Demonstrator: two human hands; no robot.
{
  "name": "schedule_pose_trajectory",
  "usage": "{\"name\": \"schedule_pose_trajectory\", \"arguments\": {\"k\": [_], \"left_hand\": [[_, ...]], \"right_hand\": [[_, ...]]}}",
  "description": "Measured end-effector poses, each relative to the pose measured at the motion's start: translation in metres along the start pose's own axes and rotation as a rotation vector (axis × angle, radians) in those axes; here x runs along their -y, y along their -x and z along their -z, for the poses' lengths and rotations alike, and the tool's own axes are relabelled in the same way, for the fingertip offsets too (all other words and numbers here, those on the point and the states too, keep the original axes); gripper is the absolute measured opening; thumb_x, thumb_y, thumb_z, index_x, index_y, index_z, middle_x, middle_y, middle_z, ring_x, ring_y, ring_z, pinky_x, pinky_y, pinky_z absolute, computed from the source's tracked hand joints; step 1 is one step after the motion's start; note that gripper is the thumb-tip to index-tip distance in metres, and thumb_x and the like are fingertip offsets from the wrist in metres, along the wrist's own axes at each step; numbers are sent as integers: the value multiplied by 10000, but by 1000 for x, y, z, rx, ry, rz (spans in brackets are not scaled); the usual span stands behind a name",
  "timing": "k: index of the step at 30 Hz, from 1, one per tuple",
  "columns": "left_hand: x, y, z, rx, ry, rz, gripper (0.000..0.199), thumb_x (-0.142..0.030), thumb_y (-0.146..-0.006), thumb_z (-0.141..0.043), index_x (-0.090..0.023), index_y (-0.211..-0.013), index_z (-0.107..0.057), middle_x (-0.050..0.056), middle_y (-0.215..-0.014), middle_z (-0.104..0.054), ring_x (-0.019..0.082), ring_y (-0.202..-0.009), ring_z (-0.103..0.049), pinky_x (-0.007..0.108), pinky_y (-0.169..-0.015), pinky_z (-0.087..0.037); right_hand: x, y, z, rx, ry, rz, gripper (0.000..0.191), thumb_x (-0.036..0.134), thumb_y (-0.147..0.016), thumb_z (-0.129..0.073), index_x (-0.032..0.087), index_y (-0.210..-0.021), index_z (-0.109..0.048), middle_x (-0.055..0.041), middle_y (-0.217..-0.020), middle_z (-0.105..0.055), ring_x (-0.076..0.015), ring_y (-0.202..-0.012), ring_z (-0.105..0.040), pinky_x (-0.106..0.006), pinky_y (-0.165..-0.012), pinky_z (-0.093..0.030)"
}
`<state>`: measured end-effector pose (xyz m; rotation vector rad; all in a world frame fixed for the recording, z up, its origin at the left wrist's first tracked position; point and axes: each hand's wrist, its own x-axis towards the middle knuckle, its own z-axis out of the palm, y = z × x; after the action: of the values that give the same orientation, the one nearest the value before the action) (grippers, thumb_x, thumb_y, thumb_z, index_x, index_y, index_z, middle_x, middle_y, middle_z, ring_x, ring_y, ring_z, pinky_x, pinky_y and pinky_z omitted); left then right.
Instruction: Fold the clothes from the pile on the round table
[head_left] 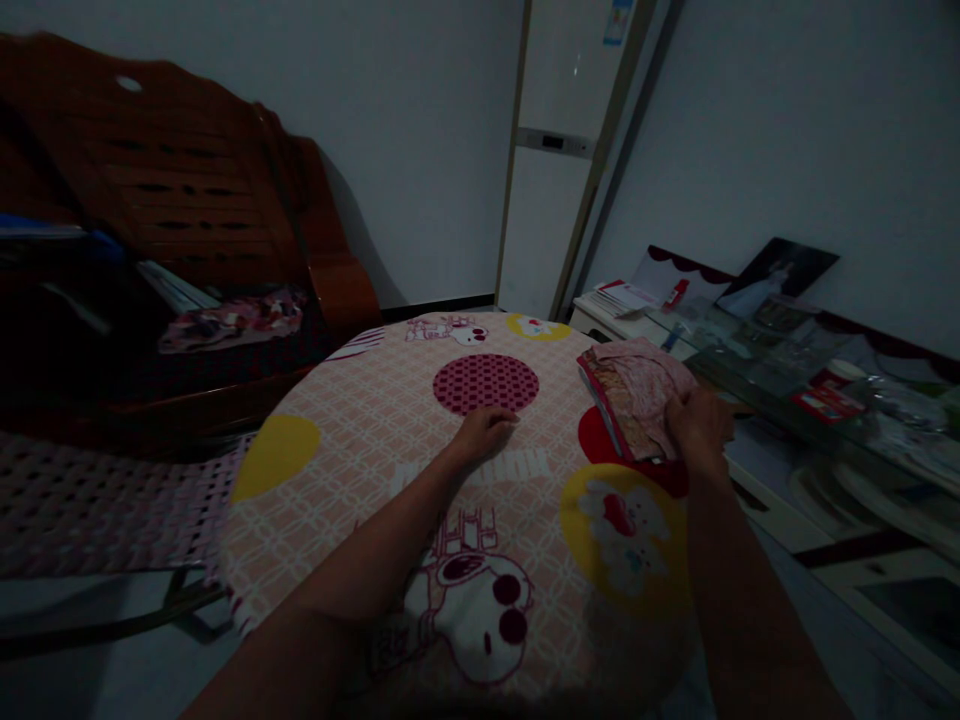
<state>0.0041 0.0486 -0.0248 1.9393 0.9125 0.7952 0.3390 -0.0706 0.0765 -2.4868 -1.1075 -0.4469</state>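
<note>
Folded cloths (634,385) lie in a low pile just left of my right hand (699,428), whose fingers touch the pile's near right edge. Pale pink fabric tops it, and a patterned tan layer with dark red and grey edges shows on the side toward my left hand (484,432). The pile's long axis seems to run away from me, its far end slanting leftward of my right fingers. My right thumb rests on the pink fabric while the others curl out of sight, so I cannot tell whether they pinch the edge or merely lie against it.

My left hand is the farther one: the pile lies to its right and a little beyond, with a stretch of bench (360,435) between. Those left fingers are loosely curled with nothing showing in them; whether the tips meet, I cannot tell. A dark pink printed circle (486,380) is just beyond them. A red printed circle (592,435) shows under the pile, and a yellow printed circle (622,545) is nearer me.

Right of my right fingers is a cluttered glass shelf (787,385); well left of my left fingers, a wooden sofa (187,215).
</note>
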Motion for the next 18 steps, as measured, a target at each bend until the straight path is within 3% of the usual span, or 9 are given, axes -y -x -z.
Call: {"name": "schedule_pose_trajectory", "arguments": {"k": [4,7,8,11,12,13,15,18], "left_hand": [[-17,1,2,-7,175,62,217,-250,-774,-633,-139,-919,-749,68,-915,-752,207,-877,-686,320,-826,-529],[-43,4,1,54,491,149,368,-378,-755,-741,-136,-1030,-709,110,-1007,-737,204,-882,-690,337,-799,-545],[-52,5,0,88,598,173,439,-431,-752,-758,-139,-1073,-691,127,-1050,-729,206,-901,-692,342,-798,-550],[-72,9,-4,199,817,231,521,-515,-732,-777,-143,-1079,-660,137,-1053,-719,211,-893,-699,338,-773,-563],[-74,9,-6,208,840,254,493,-489,-718,-791,-145,-1044,-656,118,-1005,-721,199,-840,-698,321,-738,-563],[-74,10,-9,185,837,274,446,-430,-699,-807,-147,-1005,-651,90,-942,-719,178,-773,-688,294,-695,-554],[-68,10,-14,63,778,306,346,-254,-650,-799,-151,-944,-649,30,-827,-697,132,-665,-647,232,-618,-511],[-57,9,-21,-95,701,337,309,-107,-596,-697,-153,-900,-670,-5,-769,-683,113,-631,-617,201,-585,-470]], "right_hand": [[12,4,7,-91,-68,-24,371,248,-884,-435,36,-941,-734,-291,-920,-679,-373,-899,-654,-484,-809,-466],[40,28,16,-68,-323,155,319,305,-868,-454,115,-790,-698,-171,-793,-668,-273,-771,-622,-386,-736,-455],[51,40,19,49,-478,285,315,347,-855,-475,142,-715,-668,-118,-715,-644,-230,-697,-590,-342,-679,-444],[81,71,25,593,-825,645,342,441,-840,-514,170,-687,-657,-35,-639,-613,-166,-613,-548,-268,-582,-415],[86,76,25,692,-870,709,332,445,-829,-537,168,-700,-668,-32,-654,-625,-163,-626,-558,-260,-581,-417],[87,77,24,712,-884,714,324,441,-825,-545,168,-710,-675,-34,-667,-636,-164,-639,-570,-260,-590,-423],[78,65,20,566,-810,594,300,402,-835,-531,164,-744,-690,-57,-724,-669,-181,-685,-603,-278,-638,-450],[48,29,6,109,-437,274,272,294,-845,-496,134,-889,-712,-146,-890,-709,-252,-834,-646,-358,-776,-478]]}}
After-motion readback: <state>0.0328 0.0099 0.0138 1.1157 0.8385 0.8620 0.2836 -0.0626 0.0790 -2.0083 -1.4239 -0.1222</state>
